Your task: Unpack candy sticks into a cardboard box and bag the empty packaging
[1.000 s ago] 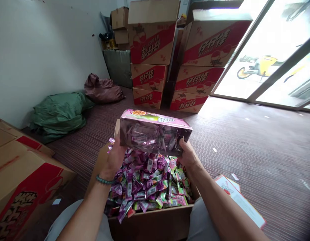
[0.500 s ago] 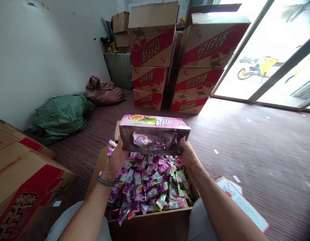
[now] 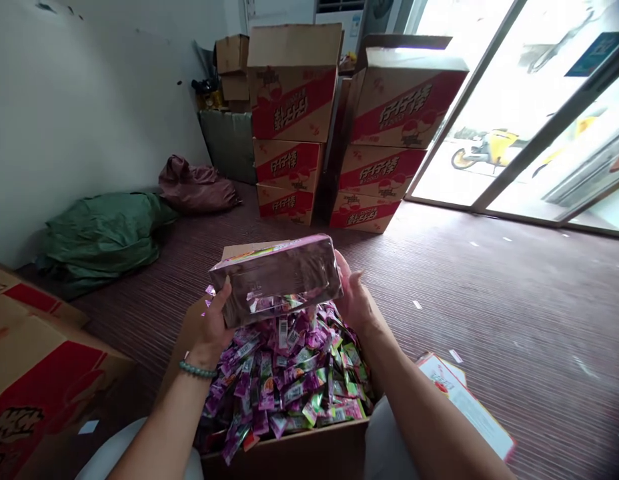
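Note:
A display box [image 3: 284, 270] with a pink printed top and a dark side with a clear window is tilted over the carton, its right end higher. My left hand [image 3: 215, 321] grips its left end, thumb on the dark face. My right hand [image 3: 357, 303] rests at the right end, fingers stretched along it and thumb standing apart. Some purple wrappers show low in the window; whether they lie inside I cannot tell. Below, many small purple and green wrapped sticks [image 3: 289, 380] fill an open cardboard carton [image 3: 289, 445] between my knees.
Two stacks of red-printed cartons [image 3: 289, 163] stand ahead. Green [image 3: 102, 233] and maroon [image 3: 197, 187] sacks lie by the left wall. Another red-printed carton [image 3: 49, 373] is at my left. A flat white printed card [image 3: 464, 403] and paper scraps are on the floor at right, near glass doors [image 3: 489, 133].
The display box has tipped from nearly level, its left end going down. My right hand has loosened from the dark face and moved to the box's end. The view has shifted slightly.

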Motion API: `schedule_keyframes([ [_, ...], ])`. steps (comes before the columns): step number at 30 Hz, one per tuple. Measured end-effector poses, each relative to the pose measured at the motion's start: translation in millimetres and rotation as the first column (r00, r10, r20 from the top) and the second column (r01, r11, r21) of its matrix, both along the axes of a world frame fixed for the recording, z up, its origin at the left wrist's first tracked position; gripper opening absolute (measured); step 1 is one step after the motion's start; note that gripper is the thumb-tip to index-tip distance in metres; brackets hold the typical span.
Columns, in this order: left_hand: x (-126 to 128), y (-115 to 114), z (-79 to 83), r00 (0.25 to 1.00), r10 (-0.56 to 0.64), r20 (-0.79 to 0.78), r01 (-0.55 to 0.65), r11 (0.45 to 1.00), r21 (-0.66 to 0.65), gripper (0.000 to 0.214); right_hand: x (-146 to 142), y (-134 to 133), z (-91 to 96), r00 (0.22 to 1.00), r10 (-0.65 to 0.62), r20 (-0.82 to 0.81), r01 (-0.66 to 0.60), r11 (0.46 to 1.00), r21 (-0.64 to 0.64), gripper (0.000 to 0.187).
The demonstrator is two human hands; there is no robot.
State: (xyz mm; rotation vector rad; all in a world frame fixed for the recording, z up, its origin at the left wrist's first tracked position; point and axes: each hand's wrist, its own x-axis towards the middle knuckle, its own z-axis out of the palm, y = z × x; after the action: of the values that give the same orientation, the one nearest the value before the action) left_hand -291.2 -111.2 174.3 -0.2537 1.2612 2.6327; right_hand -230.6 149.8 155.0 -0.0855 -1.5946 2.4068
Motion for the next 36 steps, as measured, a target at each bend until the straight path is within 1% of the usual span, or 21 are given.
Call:
schedule_keyframes([
  [2,-1.3,-2.2,2.6,1.000,0.015,-0.025,-0.013,0.998,0.067,0.043,-3.6,2.2,-4.5,0.998,-0.037,0.054,0.037,0.999,-0.011,0.087],
  [3,-2.3,-4.6,4.2,0.999,0.013,-0.036,-0.009,0.995,0.104,0.045,-3.7,3.4,-7.6,0.995,-0.054,0.086,0.052,0.998,0.024,0.087],
  [5,-4.5,-11.1,8.3,0.999,0.016,-0.043,-0.009,0.985,0.175,0.051,-0.4,3.8,-13.4,0.987,-0.071,0.145,0.044,0.982,0.186,0.085],
  [7,-7.0,-18.3,13.5,0.999,0.037,-0.039,-0.028,0.976,0.218,0.053,6.3,-1.9,-16.7,0.979,-0.055,0.198,-0.031,0.913,0.406,0.081],
  [8,-8.3,-21.9,16.3,0.998,0.058,-0.034,-0.048,0.972,0.230,0.053,9.6,-8.0,-17.3,0.974,-0.037,0.225,-0.086,0.855,0.512,0.081],
  [9,-9.6,-25.3,19.0,0.997,0.078,-0.023,-0.071,0.969,0.238,0.051,11.9,-16.4,-17.7,0.968,-0.026,0.249,-0.136,0.780,0.611,0.085],
  [10,-11.0,-28.5,21.5,0.995,0.098,-0.009,-0.093,0.965,0.245,0.049,12.8,-27.3,-18.3,0.964,-0.023,0.265,-0.177,0.687,0.705,0.090],
  [11,-12.5,-31.5,23.7,0.993,0.116,0.003,-0.113,0.961,0.252,0.047,11.9,-40.3,-19.6,0.963,-0.019,0.268,-0.210,0.571,0.793,0.097],
  [13,-15.4,-36.6,26.9,0.988,0.153,0.021,-0.153,0.953,0.259,0.047,4.1,-70.3,-25.8,0.970,0.001,0.245,-0.234,0.290,0.928,0.108],
  [14,-16.8,-38.9,27.9,0.985,0.168,0.027,-0.169,0.951,0.258,0.049,-2.5,-85.2,-31.0,0.973,0.023,0.230,-0.231,0.147,0.962,0.111],
  [15,-17.9,-41.1,28.5,0.984,0.178,0.030,-0.180,0.950,0.254,0.050,-10.6,-98.4,-37.5,0.974,0.045,0.222,-0.224,0.022,0.974,0.111],
  [16,-19.0,-43.2,28.7,0.982,0.185,0.028,-0.186,0.951,0.247,0.051,-19.5,-108.8,-44.9,0.971,0.062,0.232,-0.227,-0.075,0.971,0.109],
  [17,-19.9,-45.6,28.8,0.982,0.187,0.026,-0.188,0.953,0.238,0.051,-28.4,-115.5,-52.7,0.965,0.060,0.254,-0.244,-0.141,0.960,0.104],
  [18,-20.6,-48.1,28.7,0.981,0.193,0.019,-0.192,0.955,0.227,0.051,-36.8,-118.1,-60.4,0.958,0.039,0.286,-0.274,-0.182,0.944,0.098],
  [20,-21.9,-54.1,28.6,0.979,0.205,-0.007,-0.200,0.959,0.202,0.053,-48.7,-111.5,-74.1,0.937,-0.039,0.348,-0.349,-0.206,0.914,0.088],
  [23,-22.9,-63.8,31.1,0.975,0.212,-0.061,-0.198,0.962,0.187,0.056,-50.3,-84.1,-89.1,0.911,-0.171,0.375,-0.400,-0.155,0.903,0.084],
  [26,-21.7,-71.5,38.0,0.971,0.228,-0.071,-0.213,0.961,0.177,0.054,-38.6,-56.8,-101.6,0.899,-0.291,0.327,-0.371,-0.113,0.922,0.079],
  [29,-18.8,-77.3,44.8,0.957,0.291,-0.026,-0.284,0.949,0.139,0.052,-29.7,-40.3,-116.8,0.858,-0.441,0.264,-0.336,-0.093,0.937,0.076],
  [31,-17.0,-81.0,46.2,0.946,0.324,0.012,-0.324,0.939,0.116,0.051,-31.8,-33.4,-127.9,0.825,-0.510,0.242,-0.331,-0.090,0.939,0.075],
  [33,-16.1,-84.1,45.0,0.941,0.337,0.037,-0.339,0.935,0.102,0.046,-40.8,-26.7,-137.6,0.817,-0.528,0.231,-0.328,-0.098,0.939,0.075],
  [36,-17.5,-86.3,41.5,0.938,0.342,0.051,-0.346,0.934,0.087,0.043,-60.0,-11.9,-146.0,0.842,-0.474,0.259,-0.343,-0.100,0.934,0.071],
])
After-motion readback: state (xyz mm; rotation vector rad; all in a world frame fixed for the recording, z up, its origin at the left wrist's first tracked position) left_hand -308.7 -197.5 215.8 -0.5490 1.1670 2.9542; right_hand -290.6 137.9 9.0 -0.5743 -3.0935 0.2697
